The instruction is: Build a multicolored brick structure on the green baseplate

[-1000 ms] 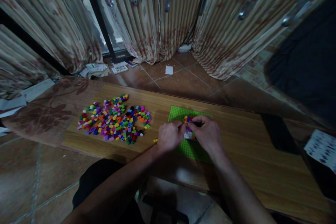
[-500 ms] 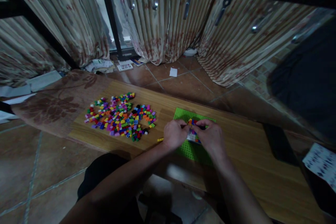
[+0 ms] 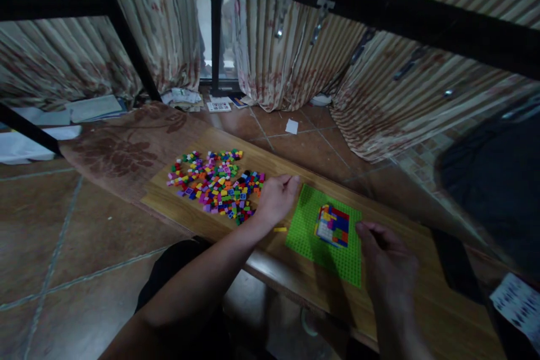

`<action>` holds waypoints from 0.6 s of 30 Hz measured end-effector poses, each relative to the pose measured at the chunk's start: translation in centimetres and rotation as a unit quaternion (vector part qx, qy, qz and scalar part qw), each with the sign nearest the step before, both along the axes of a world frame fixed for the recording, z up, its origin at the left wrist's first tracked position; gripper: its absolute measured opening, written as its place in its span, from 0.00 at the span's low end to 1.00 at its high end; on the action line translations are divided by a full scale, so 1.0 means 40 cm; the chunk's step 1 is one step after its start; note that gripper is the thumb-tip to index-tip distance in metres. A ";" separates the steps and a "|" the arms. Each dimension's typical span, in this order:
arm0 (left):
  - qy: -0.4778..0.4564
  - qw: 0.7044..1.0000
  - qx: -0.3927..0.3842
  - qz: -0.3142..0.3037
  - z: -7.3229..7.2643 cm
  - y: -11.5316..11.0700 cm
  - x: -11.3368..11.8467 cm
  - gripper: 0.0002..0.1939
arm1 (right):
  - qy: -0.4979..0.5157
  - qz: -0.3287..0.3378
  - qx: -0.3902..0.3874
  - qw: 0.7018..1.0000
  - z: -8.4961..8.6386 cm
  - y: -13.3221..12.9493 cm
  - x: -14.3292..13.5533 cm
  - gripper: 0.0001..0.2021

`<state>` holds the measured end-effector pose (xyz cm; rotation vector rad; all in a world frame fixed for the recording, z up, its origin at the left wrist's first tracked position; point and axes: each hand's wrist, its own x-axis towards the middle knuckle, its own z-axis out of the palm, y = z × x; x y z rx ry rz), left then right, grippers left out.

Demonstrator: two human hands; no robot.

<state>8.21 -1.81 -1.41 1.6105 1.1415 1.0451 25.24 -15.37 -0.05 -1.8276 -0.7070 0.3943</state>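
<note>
A small block build of red, blue, white, yellow and other bricks [image 3: 332, 226] stands on a green studded baseplate [image 3: 306, 225]. My left hand [image 3: 275, 199] hovers between the loose brick pile [image 3: 219, 183] and the plate's left edge, its fingers curled together. Anything in that grip is hidden. At the plate's right edge is my right hand [image 3: 388, 256], thumb and forefinger close together and the other fingers bent. I cannot make out whether it pinches a small piece or touches the plate. A yellow brick [image 3: 279, 229] lies on the wood left of the plate.
The long wooden bench top [image 3: 422, 270] carries the bricks, with a dark flat object [image 3: 455, 261] at its right end. A patterned brown cloth [image 3: 126, 146] spreads at the left. Patterned curtains [image 3: 274, 56] and a white paper [image 3: 291, 126] on the floor are beyond.
Both hands have left the block build and moved apart, the left one toward the pile, the right one to the plate's right edge. The build is now uncovered. My view has shifted and tilted.
</note>
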 end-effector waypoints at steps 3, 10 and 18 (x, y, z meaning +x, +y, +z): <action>-0.092 0.994 0.004 0.066 0.019 0.049 -0.069 0.20 | -0.019 0.115 -0.028 0.993 -0.022 -0.021 -0.113 0.12; -0.297 0.938 -0.061 0.166 0.087 0.093 -0.228 0.18 | -0.167 0.310 -0.067 0.934 -0.061 0.059 -0.272 0.09; -0.345 0.920 -0.081 0.169 0.099 0.091 -0.291 0.17 | -0.231 0.391 -0.090 0.886 -0.108 0.177 -0.329 0.11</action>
